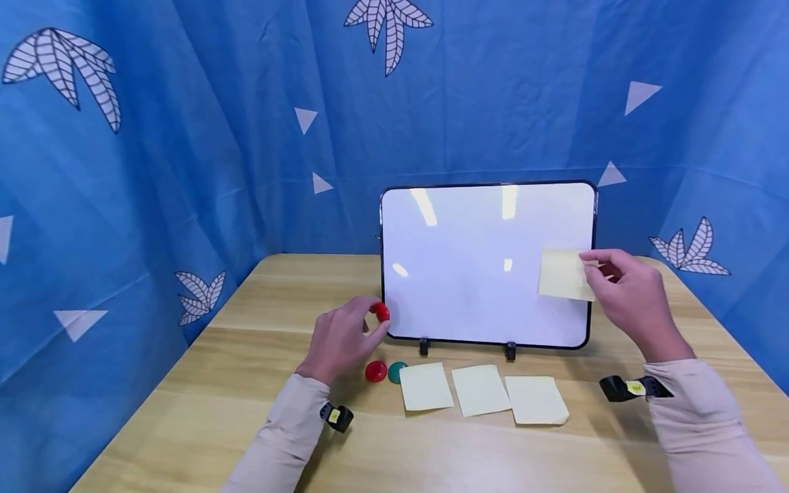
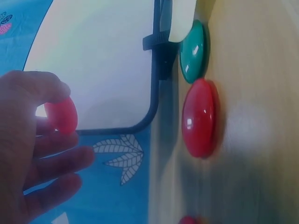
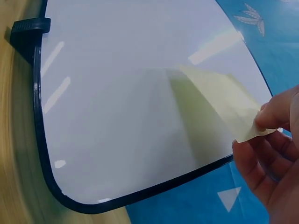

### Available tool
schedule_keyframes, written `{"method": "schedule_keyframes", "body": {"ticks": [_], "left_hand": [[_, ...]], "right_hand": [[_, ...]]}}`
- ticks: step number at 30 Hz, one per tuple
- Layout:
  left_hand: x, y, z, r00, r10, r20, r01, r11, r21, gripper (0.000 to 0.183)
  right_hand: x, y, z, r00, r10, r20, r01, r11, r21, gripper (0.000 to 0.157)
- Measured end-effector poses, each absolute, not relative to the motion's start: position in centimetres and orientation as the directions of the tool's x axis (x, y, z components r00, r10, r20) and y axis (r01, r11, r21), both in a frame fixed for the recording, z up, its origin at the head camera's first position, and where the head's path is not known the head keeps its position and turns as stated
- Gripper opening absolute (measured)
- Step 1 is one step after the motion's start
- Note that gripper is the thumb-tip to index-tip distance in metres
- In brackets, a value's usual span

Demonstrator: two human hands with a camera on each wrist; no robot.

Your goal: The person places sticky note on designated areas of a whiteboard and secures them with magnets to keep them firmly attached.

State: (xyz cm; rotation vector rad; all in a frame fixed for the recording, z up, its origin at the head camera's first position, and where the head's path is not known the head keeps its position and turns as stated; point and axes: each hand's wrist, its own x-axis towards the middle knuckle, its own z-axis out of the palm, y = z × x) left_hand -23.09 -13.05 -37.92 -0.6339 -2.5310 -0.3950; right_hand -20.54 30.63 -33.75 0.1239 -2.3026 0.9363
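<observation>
My left hand pinches a round red magnet between thumb and fingertips, beside the lower left corner of a small whiteboard. The same magnet shows up close in the left wrist view. My right hand pinches the right edge of a pale yellow sticky note in front of the board's right side. In the right wrist view, that sticky note is tilted away from the board and casts a shadow on it. Whether its far edge touches the board, I cannot tell.
On the wooden table lie a red magnet, a green magnet and three sticky notes in a row. Black feet hold the whiteboard upright. A blue patterned curtain hangs behind and at the sides.
</observation>
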Motion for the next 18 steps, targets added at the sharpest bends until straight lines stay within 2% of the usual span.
{"method": "schedule_keyframes", "body": {"ticks": [8,18], "left_hand": [[-23.4,-11.2,-37.3,-0.710,0.436,0.553,0.592,0.795,0.134,0.038],[-23.9,-9.9,-36.2,-0.670,0.441,0.597,0.620,0.775,0.124,0.028]], "right_hand": [[-20.6,31.2,-33.5,-0.805,0.149,0.575,-0.274,0.765,-0.582,0.027],[-21.4,30.4,-34.1,-0.764,0.197,0.614,-0.281,0.756,-0.592,0.029]]}}
